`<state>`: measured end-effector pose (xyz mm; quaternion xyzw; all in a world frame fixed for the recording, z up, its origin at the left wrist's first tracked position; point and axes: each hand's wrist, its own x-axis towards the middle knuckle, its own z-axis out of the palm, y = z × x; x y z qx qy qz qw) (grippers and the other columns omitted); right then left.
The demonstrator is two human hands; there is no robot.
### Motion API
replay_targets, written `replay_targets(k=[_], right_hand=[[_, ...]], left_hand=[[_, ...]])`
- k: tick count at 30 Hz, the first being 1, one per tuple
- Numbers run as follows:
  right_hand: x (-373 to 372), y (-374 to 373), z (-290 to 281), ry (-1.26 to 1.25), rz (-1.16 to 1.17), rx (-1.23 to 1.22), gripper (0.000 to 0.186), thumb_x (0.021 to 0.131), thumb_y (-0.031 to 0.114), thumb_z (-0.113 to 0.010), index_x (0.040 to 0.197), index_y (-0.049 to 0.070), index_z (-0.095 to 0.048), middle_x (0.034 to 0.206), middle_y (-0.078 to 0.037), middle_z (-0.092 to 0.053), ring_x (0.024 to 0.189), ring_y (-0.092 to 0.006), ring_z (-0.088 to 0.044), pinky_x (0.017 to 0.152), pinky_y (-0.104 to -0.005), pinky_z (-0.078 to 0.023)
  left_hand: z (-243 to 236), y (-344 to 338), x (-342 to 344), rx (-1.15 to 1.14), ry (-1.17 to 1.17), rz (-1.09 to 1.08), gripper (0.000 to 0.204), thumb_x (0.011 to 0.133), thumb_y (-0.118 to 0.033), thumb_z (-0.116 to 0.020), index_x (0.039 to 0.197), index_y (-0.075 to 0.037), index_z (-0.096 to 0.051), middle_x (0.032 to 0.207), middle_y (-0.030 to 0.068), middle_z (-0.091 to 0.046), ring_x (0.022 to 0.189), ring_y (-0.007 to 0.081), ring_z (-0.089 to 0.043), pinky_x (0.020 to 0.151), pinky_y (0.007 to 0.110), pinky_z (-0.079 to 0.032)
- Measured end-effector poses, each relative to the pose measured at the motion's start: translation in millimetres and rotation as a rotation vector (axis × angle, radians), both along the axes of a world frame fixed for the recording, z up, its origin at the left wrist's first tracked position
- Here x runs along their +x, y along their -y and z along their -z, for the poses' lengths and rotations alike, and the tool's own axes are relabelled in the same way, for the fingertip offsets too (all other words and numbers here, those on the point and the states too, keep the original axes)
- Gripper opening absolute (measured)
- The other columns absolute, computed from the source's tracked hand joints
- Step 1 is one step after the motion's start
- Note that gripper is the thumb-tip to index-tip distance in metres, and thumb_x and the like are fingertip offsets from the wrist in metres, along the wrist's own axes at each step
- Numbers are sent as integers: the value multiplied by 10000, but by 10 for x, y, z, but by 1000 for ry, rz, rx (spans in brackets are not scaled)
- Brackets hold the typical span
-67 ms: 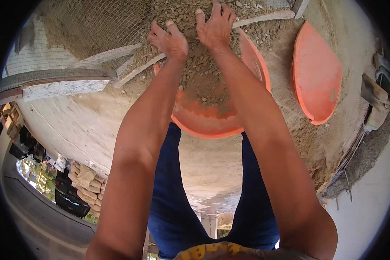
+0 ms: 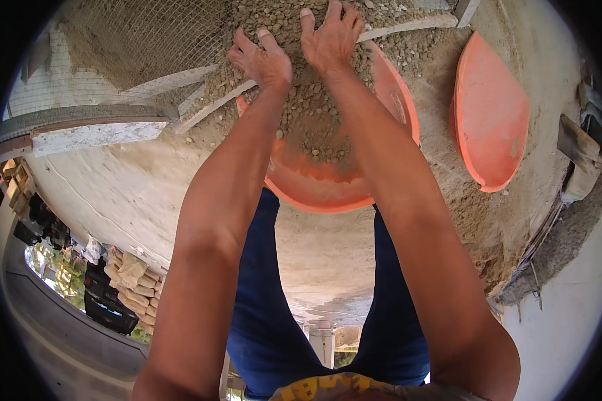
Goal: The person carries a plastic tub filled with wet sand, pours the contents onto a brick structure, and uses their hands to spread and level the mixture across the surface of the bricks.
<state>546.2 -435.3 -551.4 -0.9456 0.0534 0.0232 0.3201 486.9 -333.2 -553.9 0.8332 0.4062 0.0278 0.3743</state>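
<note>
Raking gravel (image 2: 309, 115), seemingly, we spread left hand (image 2: 266, 67) and right hand (image 2: 330, 44), bent fingers (image 2: 269, 43) gripping nothing visible; filling the orange basin (image 2: 322, 198) behind them likely needs an inward pull.

Mesh screen (image 2: 157, 43) upper left of frame; gravel (image 2: 274, 15) top centre, more gravel in basin (image 2: 321, 202) below. Second basin (image 2: 491, 113) on floor (image 2: 324, 260), upper right. Sacks (image 2: 139, 289) stacked lower left.

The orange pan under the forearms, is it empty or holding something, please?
Holding something: brown soil and gravel lie in the orange pan, leaving its near rim bare.
</note>
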Motion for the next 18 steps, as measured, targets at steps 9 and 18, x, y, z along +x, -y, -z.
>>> replay_targets(k=[9, 18], right_hand=[[-248, -106, 21, -70, -231, 126, 496, 985, 381, -618, 1320, 16, -606, 1301, -241, -586, 1316, -446, -470, 1114, -544, -395], [-946, 717, -294, -646, -662, 96, 480, 972, 353, -641, 1324, 28, -625, 1252, -236, -612, 1190, -435, -579, 1038, -539, -479]], left_hand=[[256, 58, -229, -127, 228, 143, 556, 1085, -431, -360, 1382, 25, -474, 1327, 238, -438, 1255, 406, -436, 1060, 515, -364], [44, -111, -1674, -288, -81, 570, 502, 1076, -356, -459, 1405, 18, -519, 1447, 283, -455, 1380, 437, -436, 1116, 481, -388]])
